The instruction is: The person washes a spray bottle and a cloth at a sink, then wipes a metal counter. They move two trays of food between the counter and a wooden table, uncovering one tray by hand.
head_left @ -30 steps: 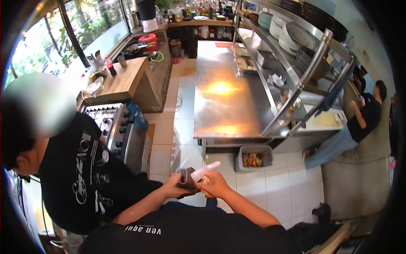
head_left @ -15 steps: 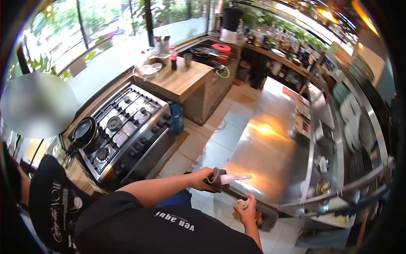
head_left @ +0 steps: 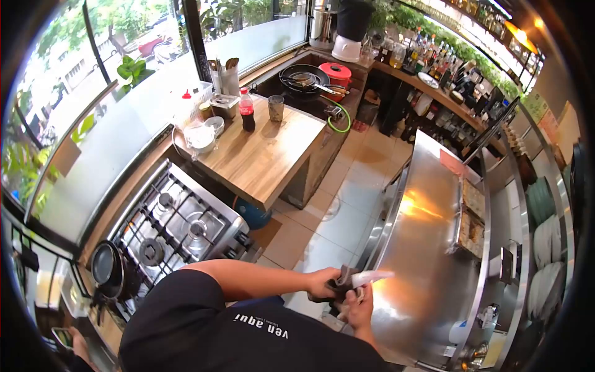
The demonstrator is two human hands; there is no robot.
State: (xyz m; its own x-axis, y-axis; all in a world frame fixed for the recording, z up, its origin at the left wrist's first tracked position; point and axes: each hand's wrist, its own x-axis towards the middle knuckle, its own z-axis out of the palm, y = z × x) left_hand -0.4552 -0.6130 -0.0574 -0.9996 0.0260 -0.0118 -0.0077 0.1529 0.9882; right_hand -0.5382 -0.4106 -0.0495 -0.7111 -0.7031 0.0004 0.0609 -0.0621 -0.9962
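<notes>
My left hand [head_left: 323,284] is closed around a bunched dark brown cloth [head_left: 342,282]. Out of the cloth sticks a pale, glossy, pointed thing [head_left: 372,278], its tip toward the right over the steel counter [head_left: 427,260]. My right hand [head_left: 360,306] is just below it, fingers curled and thumb side up, close against the cloth. A beige bit shows at the right fingers; I cannot tell what it is. Both hands are in front of my black shirt, at the near left edge of the counter.
Left stands a gas stove [head_left: 197,230] with black pans [head_left: 110,270]. Beyond it, a wooden worktop [head_left: 273,155] bears a cola bottle [head_left: 246,110] and a glass [head_left: 276,108]. Trays [head_left: 472,211] and stacked plates [head_left: 545,279] are at right. Another person's hand [head_left: 79,344] holds a phone lower left.
My right hand has come up from over the container by the counter to beside my left hand. The view has shifted, and the person in a cap at left has mostly left it.
</notes>
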